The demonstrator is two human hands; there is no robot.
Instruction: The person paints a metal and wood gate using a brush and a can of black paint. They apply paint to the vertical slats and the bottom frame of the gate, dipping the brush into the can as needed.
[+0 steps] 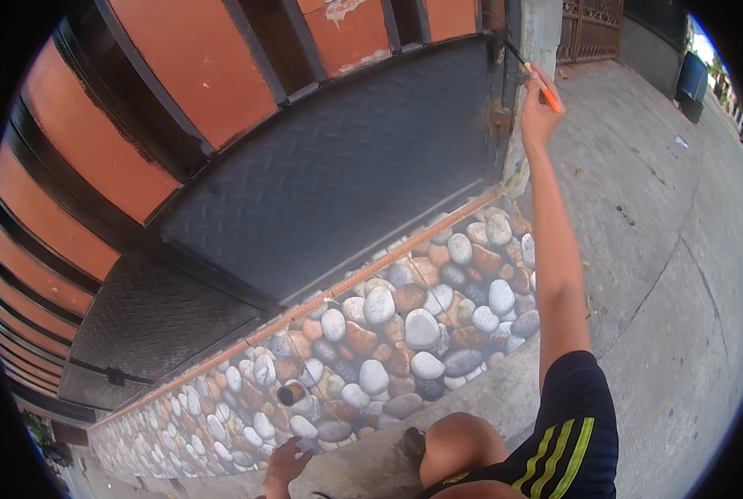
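Note:
At the upper right, my right hand is closed around a paintbrush with an orange handle. The dark bristles point up and left, at the edge of the metal gate beside the concrete post; whether they touch is unclear. Low in the picture, my left hand hovers over or rests on the pebble-patterned tiles, fingers spread, holding nothing visible. A small open can stands on those tiles above my left hand. The gate has a dark diamond-plate panel and orange panels with chipped paint.
A reddish trim strip runs between gate and tiles. A rusty latch or hinge sits near the post. Cracked concrete pavement lies to the right, with a blue container farther off. My bent knee is close to the tiles.

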